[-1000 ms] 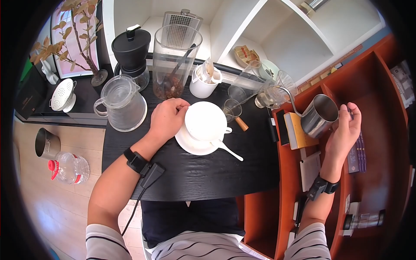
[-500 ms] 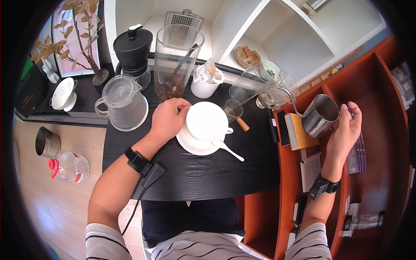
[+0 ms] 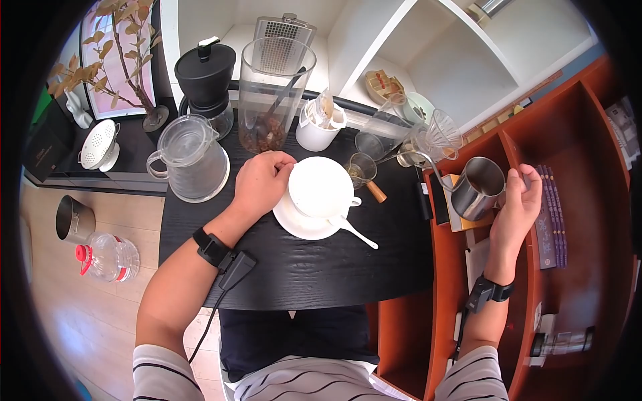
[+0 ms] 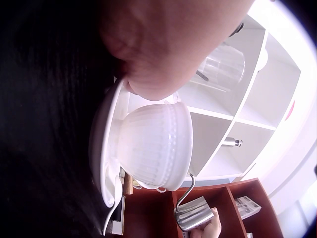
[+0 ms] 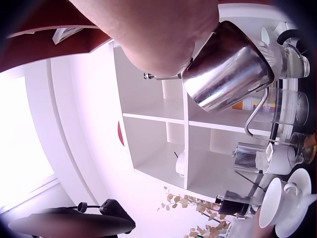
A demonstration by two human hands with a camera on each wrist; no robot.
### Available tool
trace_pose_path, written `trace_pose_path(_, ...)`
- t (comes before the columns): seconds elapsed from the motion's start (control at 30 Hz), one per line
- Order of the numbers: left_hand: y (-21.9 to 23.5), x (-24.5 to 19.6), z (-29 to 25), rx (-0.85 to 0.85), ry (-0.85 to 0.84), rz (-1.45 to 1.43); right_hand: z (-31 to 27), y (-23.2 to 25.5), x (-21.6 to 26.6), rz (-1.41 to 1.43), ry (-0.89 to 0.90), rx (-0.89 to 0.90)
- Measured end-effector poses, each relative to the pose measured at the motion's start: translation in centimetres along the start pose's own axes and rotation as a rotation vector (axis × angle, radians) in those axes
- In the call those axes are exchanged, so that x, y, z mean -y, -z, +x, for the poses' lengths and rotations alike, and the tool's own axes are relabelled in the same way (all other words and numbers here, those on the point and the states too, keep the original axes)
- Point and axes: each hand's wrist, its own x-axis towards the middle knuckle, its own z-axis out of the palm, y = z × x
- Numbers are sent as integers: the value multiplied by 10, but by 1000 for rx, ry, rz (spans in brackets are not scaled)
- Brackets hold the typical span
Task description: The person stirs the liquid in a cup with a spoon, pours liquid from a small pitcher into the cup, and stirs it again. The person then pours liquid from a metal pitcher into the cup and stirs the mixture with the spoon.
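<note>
A white cup (image 3: 319, 187) stands upright on a white saucer (image 3: 289, 223) on the black table, with a white spoon (image 3: 354, 234) lying on the saucer's near right side. My left hand (image 3: 262, 180) pinches the saucer's left rim beside the cup; in the left wrist view the rim runs in under the hand (image 4: 158, 54). Off to the right, my right hand (image 3: 518, 206) holds a steel gooseneck kettle (image 3: 477, 190) in the air by its handle side. The kettle's thin spout (image 3: 431, 170) points left, towards the cup but apart from it. Fingers hide most of the handle.
Left of the cup stands a lidded glass pot (image 3: 190, 160). Behind are a black grinder (image 3: 204, 73), a tall glass vase (image 3: 271, 100) and a white container (image 3: 319, 130). A wooden-handled glass cup (image 3: 364, 170) and glassware (image 3: 421, 144) stand right, beside a red-brown shelf (image 3: 568, 154).
My right hand has carried the kettle left and slightly towards me, bringing its spout nearer the cup. The left hand, cup and saucer look nearly unchanged.
</note>
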Motion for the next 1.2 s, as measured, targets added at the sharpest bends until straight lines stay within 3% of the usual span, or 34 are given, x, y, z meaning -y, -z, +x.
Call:
trace_pose_path(0.33, -1, 2, 0, 6, -29, 6, -25, -21, -14, 33, -68, 67)
trace_pose_path(0.67, 2, -3, -1, 19, -11, 19, -19, -35, -13, -40, -21, 70)
trace_pose_path(1.2, 0, 0, 0, -6, -9, -4, -29, -19, -14, -89, -41, 18)
